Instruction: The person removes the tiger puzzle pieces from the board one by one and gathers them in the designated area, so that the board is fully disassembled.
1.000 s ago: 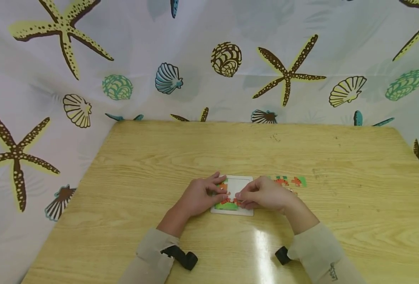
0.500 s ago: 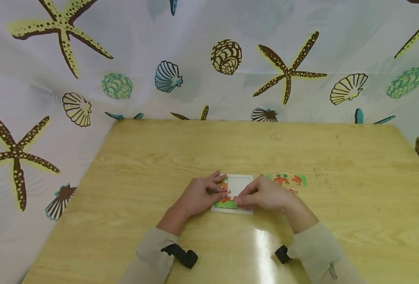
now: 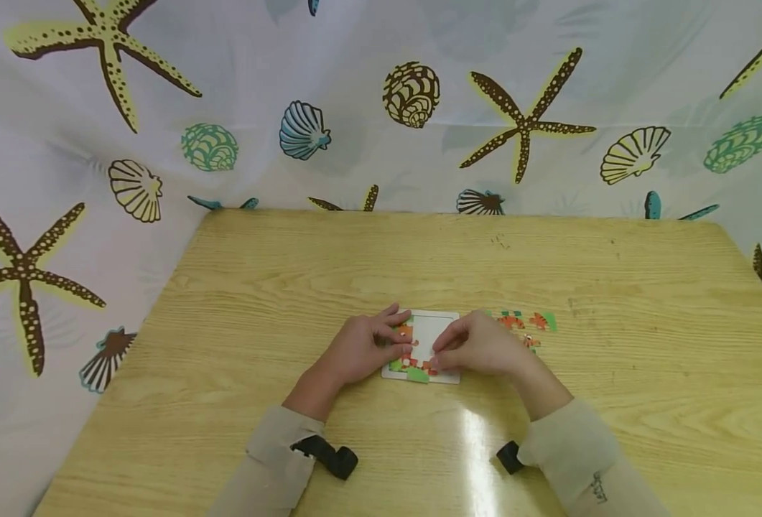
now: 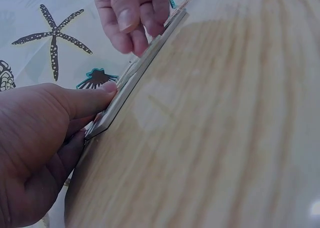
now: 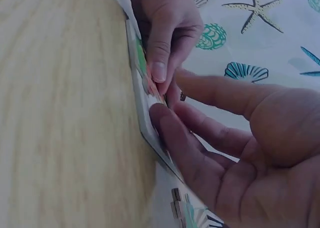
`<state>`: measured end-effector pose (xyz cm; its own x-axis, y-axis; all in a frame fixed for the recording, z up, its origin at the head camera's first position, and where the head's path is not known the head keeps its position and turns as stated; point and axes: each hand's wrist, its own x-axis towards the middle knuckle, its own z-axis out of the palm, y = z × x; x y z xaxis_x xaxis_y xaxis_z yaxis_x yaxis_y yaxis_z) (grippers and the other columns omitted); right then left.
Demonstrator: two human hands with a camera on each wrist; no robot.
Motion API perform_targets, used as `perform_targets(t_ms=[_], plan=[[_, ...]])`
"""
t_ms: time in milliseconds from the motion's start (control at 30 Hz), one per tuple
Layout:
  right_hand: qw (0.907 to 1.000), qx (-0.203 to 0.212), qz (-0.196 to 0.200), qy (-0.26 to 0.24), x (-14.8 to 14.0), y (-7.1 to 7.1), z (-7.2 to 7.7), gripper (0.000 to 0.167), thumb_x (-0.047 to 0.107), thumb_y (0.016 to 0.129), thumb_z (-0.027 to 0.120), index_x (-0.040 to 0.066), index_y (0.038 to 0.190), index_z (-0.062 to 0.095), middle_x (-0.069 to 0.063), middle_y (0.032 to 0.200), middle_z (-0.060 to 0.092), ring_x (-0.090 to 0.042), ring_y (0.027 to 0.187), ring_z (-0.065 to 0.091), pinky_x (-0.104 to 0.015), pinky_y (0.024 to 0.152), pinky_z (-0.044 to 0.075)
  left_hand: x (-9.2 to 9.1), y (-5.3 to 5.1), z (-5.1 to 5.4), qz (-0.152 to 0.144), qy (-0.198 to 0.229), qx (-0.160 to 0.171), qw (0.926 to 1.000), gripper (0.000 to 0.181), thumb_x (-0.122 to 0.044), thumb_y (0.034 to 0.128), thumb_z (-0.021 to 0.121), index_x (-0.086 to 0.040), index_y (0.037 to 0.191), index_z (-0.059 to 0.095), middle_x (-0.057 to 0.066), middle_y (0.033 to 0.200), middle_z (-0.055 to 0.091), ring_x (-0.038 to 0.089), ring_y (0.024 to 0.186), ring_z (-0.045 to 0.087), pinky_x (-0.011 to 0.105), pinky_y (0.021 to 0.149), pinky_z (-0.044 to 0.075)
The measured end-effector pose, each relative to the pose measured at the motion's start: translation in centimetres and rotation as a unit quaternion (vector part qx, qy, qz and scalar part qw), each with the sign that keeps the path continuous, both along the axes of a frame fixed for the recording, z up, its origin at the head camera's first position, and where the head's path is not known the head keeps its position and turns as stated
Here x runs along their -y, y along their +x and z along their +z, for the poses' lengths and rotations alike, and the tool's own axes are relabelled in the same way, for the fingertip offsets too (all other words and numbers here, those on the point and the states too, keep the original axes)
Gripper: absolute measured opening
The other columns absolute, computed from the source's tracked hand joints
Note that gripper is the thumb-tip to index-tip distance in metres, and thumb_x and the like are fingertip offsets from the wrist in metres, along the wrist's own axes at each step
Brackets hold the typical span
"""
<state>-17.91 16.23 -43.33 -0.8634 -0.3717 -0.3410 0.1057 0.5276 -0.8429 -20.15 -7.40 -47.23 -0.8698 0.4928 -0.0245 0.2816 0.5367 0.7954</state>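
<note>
Left hand (image 3: 359, 347) rests loosely spread on puzzle tray (image 3: 427, 330); right hand's (image 3: 484, 345) grip, slightly parted, hold unconfirmed, apparently fits skewed green piece (image 3: 417, 375), likely needing squaring.

The tray (image 3: 424, 332) is on the table (image 3: 258, 287), left hand (image 3: 358, 348) at its left edge, right hand (image 3: 487, 345) by its right. Some pieces (image 3: 417, 375) are on it, loose ones (image 3: 511, 321) lie right, cloth (image 3: 355, 64) behind.

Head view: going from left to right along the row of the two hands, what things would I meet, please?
Left hand → puzzle frame → right hand → the rightmost loose puzzle piece.
</note>
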Motion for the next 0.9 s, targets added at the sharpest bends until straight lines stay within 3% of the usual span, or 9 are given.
perform_targets(t_ms=[133, 400, 633, 900], plan=[[0.9992, -0.023, 0.03, 0.016, 0.6, 0.3, -0.1, 0.023, 0.012, 0.079, 0.083, 0.002, 0.098, 0.075, -0.006, 0.091, 0.073, -0.011, 0.083, 0.064, -0.024, 0.072, 0.052, 0.0, 0.0, 0.0, -0.002, 0.004, 0.006, 1.0, 0.018, -0.022, 0.0877, 0.078, -0.011, 0.101, 0.081, 0.0, 0.144, 0.058, 0.018, 0.149, 0.034, 0.045, 0.12, 0.033], [0.9963, -0.049, 0.037, 0.061, 1.3, 0.8, -0.1, 0.019, 0.015, 0.078, 0.086, 0.009, 0.094, 0.077, -0.002, 0.09, 0.07, -0.013, 0.084, 0.06, -0.028, 0.075, 0.051, -0.1, -0.1, 0.0, -0.001, 0.011, 0.003, 0.9999, 0.017, -0.022, 0.0875, 0.078, -0.01, 0.1, 0.081, 0.001, 0.143, 0.058, 0.02, 0.149, 0.034, 0.045, 0.119, 0.034], [0.995, -0.056, 0.032, 0.076, 1.4, 0.9, 0.2, 0.009, 0.013, 0.083, 0.081, 0.009, 0.085, 0.074, -0.001, 0.081, 0.069, -0.012, 0.072, 0.06, -0.026, 0.065, 0.05, -0.1, -0.1, -0.1, -0.001, 0.013, 0.001, 0.9999, 0.017, -0.021, 0.0874, 0.078, -0.01, 0.1, 0.081, 0.001, 0.143, 0.058, 0.019, 0.149, 0.035, 0.044, 0.119, 0.034], [0.9991, -0.022, 0.03, 0.018, 1.2, 0.8, 0.3, 0.004, 0.005, 0.091, 0.071, 0.002, 0.089, 0.072, -0.005, 0.076, 0.073, -0.012, 0.063, 0.065, -0.026, 0.06, 0.055, 0.0, -0.2, -0.2, -0.002, 0.009, -0.004, 1.0, 0.017, -0.022, 0.0871, 0.079, -0.01, 0.099, 0.081, 0.001, 0.143, 0.058, 0.02, 0.149, 0.035, 0.044, 0.119, 0.034]])
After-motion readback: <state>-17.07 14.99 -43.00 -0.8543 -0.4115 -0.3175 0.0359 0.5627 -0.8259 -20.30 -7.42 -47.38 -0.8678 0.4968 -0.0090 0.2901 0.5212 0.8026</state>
